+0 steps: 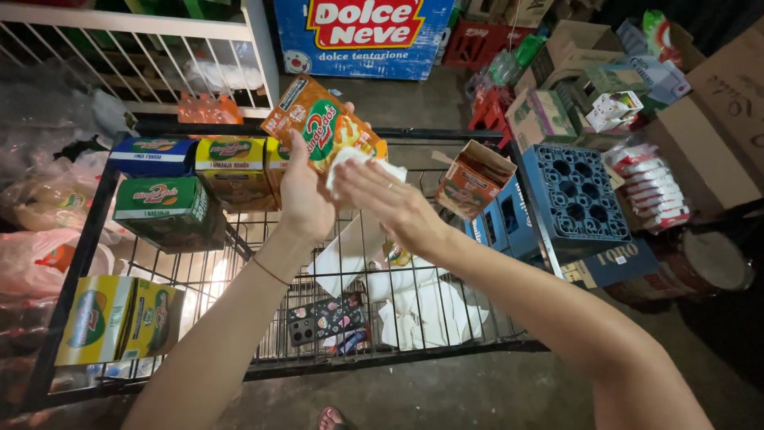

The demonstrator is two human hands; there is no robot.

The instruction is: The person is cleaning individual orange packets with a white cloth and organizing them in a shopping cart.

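Boxes (171,209) crowd cart (95,231) left; its middle lies open.

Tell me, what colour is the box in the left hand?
Orange box with a green patch; head view shows it best.

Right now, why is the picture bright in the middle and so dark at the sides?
In the head view, light falls on the left hand, the orange carton and the white cloth under the right hand; the cart's left side and the floor corners sink into shadow, and the picture's edges look bent.
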